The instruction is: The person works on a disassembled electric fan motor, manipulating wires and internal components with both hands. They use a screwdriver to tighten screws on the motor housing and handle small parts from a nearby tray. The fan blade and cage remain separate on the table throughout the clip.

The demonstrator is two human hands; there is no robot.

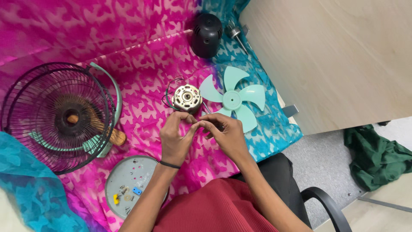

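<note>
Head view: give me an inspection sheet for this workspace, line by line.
Surface: table draped in pink and teal patterned cloth.
Job's things: fan motor lies just beyond the fingertips; pale green fan blade to its right, flat on the cloth.
Clutter: dark fan guards at left with a wooden handle poking through; grey round plate holding small parts; black motor cover and a metal shaft piece at the far edge.
Grippers: left hand and right hand meet fingertip to fingertip; what they pinch is too small to tell.
Cables: thin wires loop from the motor.
Surroundings: wooden panel, green cloth on the floor, black chair.
</note>
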